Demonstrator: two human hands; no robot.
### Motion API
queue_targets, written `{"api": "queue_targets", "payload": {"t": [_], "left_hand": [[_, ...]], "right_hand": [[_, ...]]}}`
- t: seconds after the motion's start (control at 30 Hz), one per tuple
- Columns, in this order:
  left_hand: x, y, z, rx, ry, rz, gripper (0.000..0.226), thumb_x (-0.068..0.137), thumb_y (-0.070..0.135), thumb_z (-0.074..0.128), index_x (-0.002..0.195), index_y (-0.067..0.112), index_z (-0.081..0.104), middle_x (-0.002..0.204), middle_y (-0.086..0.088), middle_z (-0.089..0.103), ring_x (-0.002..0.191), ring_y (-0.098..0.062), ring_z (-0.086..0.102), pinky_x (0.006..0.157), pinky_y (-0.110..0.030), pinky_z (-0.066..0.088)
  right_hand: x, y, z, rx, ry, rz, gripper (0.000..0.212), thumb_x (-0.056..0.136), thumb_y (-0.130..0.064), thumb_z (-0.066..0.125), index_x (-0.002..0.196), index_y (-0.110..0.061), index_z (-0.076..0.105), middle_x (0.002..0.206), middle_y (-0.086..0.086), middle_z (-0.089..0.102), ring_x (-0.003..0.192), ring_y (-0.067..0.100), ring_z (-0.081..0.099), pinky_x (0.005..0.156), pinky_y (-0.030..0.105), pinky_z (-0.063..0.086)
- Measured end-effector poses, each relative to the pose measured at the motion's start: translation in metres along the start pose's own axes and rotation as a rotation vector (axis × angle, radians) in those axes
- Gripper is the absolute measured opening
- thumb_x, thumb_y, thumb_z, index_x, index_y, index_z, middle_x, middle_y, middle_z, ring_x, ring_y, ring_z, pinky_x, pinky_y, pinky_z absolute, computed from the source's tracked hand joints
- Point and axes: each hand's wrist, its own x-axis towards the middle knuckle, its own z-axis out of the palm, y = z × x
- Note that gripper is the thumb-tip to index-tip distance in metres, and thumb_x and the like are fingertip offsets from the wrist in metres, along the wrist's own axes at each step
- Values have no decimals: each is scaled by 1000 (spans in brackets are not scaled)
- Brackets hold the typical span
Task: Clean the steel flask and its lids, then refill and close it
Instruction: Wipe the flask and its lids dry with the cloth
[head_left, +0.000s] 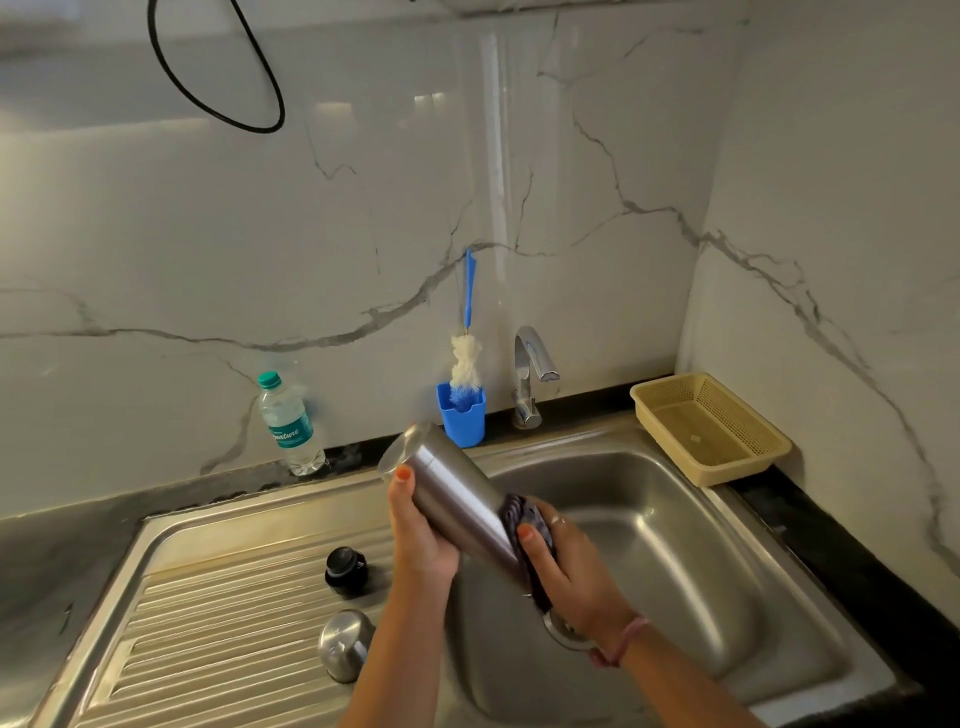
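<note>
While the left hand (421, 540) wraps around the steel flask (452, 499) and holds it tilted over the sink (675, 545), the right hand (566, 566) grips a dark purple scrubber (530, 525) and presses it on the lower end of the flask. Both hands are clamped, one on the flask and one on the scrubber, and they sit close together. The top end of the flask points up and away, toward the blue cup (462, 415).

I think the washing step is going on now, and it is the outside of the flask being rubbed. The two lids lie on the ridged draining board (208, 623) to the left: a black inner lid (345, 569) and a round steel cap (345, 644). They lie apart from each other.

Next, the inside likely needs a scrub, so the long bottle brush (466, 364) standing in the blue cup may be wanted. After that the lids need washing. The tap (530, 374) is for rinsing, and the water bottle (288, 421) by the wall may be for the refill.

Some things are hard to see. The scrubber hides the lower end of the flask. The far end is blurry, so I cannot tell if the mouth is there. I cannot see any soap or running water. The right arm covers part of the drain (566, 634).
</note>
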Motion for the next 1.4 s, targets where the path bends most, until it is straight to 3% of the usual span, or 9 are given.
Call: {"api": "queue_targets", "payload": {"t": [0.17, 0.3, 0.47, 0.6, 0.8, 0.93, 1.1, 1.27, 1.4], "left_hand": [[6, 6, -1, -69, -48, 32, 106, 23, 75, 83, 111, 18, 62, 85, -3, 71, 82, -22, 65, 69, -34, 56], [8, 5, -1, -73, -121, 67, 95, 33, 77, 81, 111, 24, 69, 97, -2, 72, 83, -18, 68, 71, -34, 56], [-5, -10, 4, 38, -145, -49, 123, 29, 75, 84, 131, 14, 52, 111, -12, 69, 99, -26, 67, 73, -33, 59], [-9, -16, 8, 138, -167, 51, 95, 57, 71, 79, 128, 11, 56, 113, -14, 69, 106, -28, 65, 83, -35, 57], [1, -11, 7, 39, -177, 51, 98, 53, 69, 81, 133, 16, 58, 126, -16, 63, 115, -28, 62, 91, -37, 53], [11, -3, 4, -49, -129, 6, 95, 35, 71, 84, 112, 18, 66, 102, -13, 68, 89, -23, 66, 77, -36, 57], [16, 1, 0, -70, -206, -21, 88, 31, 72, 86, 102, 20, 75, 99, -10, 73, 84, -25, 69, 71, -39, 58], [15, -4, 5, -16, -82, -71, 98, 36, 79, 81, 111, 17, 72, 108, -14, 70, 93, -28, 65, 82, -42, 54], [5, -1, 24, 162, 176, -105, 93, 60, 62, 77, 136, 18, 45, 116, -13, 62, 99, -27, 62, 72, -37, 53]], "right_hand": [[-12, 17, 3, 68, 84, 172, 47, 83, -75, 26, 86, -38, 55, 59, -13, 64, 59, 3, 63, 58, 19, 44], [0, -2, -5, -98, 57, 42, 42, 88, -66, 23, 98, -40, 55, 83, -20, 61, 78, -7, 57, 66, 5, 36], [35, -46, 0, -59, 44, -97, 56, 92, -65, 21, 118, -28, 54, 101, -13, 63, 91, -3, 58, 81, 18, 47], [57, -82, -1, -42, 113, -118, 65, 88, -68, 17, 120, -26, 54, 104, -8, 65, 95, 2, 59, 87, 18, 48], [41, -69, 2, -136, 80, -215, 67, 90, -68, 28, 142, -27, 34, 133, -7, 51, 119, 1, 46, 104, 20, 37], [12, -22, 3, -261, 20, -203, 77, 85, -70, 45, 147, -28, 24, 136, -9, 44, 121, 1, 42, 104, 21, 37], [-18, 14, -3, -18, -48, 49, 99, 64, -58, 78, 144, -43, 22, 135, -20, 45, 115, -7, 48, 90, 10, 47], [-22, 21, 4, -13, 66, 118, 90, 57, -50, 80, 134, -52, 32, 121, -23, 56, 106, -7, 57, 89, 14, 49], [-22, 19, 10, -169, 202, 97, 87, 55, -50, 75, 134, -41, 40, 116, -25, 52, 98, -1, 59, 81, 11, 47]]}}
